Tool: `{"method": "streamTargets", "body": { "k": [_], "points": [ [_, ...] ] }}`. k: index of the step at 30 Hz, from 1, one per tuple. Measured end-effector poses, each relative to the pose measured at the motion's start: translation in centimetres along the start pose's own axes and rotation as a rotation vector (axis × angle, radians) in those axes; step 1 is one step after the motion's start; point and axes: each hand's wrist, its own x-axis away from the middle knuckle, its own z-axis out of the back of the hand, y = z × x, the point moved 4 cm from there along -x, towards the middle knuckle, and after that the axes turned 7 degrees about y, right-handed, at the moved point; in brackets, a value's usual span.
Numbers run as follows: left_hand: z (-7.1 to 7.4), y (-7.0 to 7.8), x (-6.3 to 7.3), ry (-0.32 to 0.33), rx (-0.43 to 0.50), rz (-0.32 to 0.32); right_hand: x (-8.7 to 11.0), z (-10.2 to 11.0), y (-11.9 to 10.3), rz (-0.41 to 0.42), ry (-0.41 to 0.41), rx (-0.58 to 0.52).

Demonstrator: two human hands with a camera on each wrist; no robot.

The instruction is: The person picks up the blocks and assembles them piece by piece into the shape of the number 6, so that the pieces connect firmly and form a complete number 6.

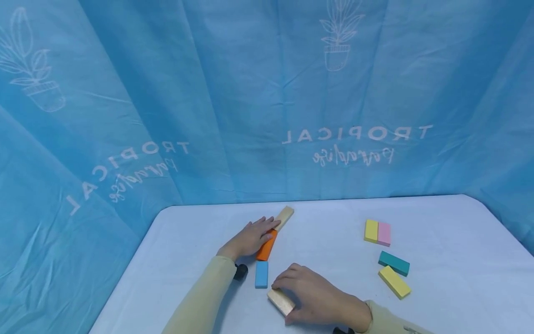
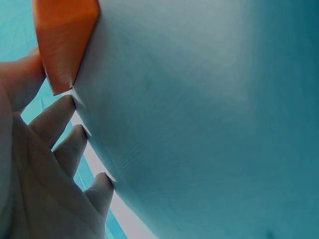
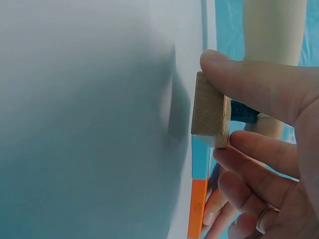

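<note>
In the head view my left hand (image 1: 252, 236) reaches over a line of blocks with its fingers fairly straight. Its thumb touches the side of the orange block (image 1: 267, 247), and its fingertips overlap the near end of a plain wooden block (image 1: 285, 216). A blue block (image 1: 261, 274) lies at the near end of the line. My right hand (image 1: 313, 294) pinches a second plain wooden block (image 1: 281, 301) close to the blue one. The right wrist view shows this wooden block (image 3: 209, 107) between thumb and fingers, its end face toward the camera.
On the right side of the white table (image 1: 329, 232) a yellow block (image 1: 371, 230) and a pink block (image 1: 384, 234) lie side by side. Nearer are a green block (image 1: 394, 263) and another yellow block (image 1: 394, 282). A blue printed curtain (image 1: 250, 116) hangs behind the table.
</note>
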Motion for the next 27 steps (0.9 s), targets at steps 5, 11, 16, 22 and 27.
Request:
{"method": "streamTargets", "body": {
  "k": [5,11,16,22,27],
  "points": [
    [0.1,0.1,0.1,0.002,0.005,0.001,-0.3,-0.2,-0.3,0.025,0.014,0.021],
    [0.2,0.3,0.1,0.003,0.004,0.001,-0.9,-0.4,-0.6,0.024,0.016,0.028],
    [0.2,0.2,0.0,0.001,0.005,0.002,-1.2,-0.7,-0.8,0.013,-0.002,0.032],
    [0.1,0.1,0.0,0.0,0.0,-0.002,-1.5,-1.0,-0.9,0.035,-0.018,0.066],
    [0.2,0.2,0.0,0.0,0.007,0.009,-1.7,-1.2,-1.0,0.047,-0.02,0.091]
  ]
}}
